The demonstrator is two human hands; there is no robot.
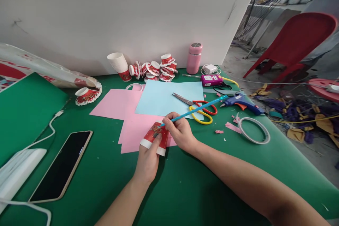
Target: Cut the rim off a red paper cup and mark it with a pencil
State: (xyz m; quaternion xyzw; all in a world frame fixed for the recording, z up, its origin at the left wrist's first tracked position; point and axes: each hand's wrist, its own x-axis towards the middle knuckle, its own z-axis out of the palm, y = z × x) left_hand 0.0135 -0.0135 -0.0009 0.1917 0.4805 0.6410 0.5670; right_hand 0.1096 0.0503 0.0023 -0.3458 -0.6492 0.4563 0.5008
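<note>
A red paper cup (154, 135) with a white rim is held by my left hand (148, 160), its thumb lying on the printed side. My right hand (180, 132) pinches a blue pencil (194, 111) near its lower end, and the tip touches the cup. Under and beyond the hands lie pink paper sheets (113, 104) and a light blue sheet (159, 95). Scissors (198, 107) with red and yellow handles rest partly on the blue sheet, below the pencil's shaft.
Stacked white cups (116, 61), several cut red cups (150, 69) and a pink bottle (194, 58) stand along the wall. A phone (60, 166) lies left. Right are a blue glue gun (242, 102), a tape roll (254, 130) and a purple box (211, 79).
</note>
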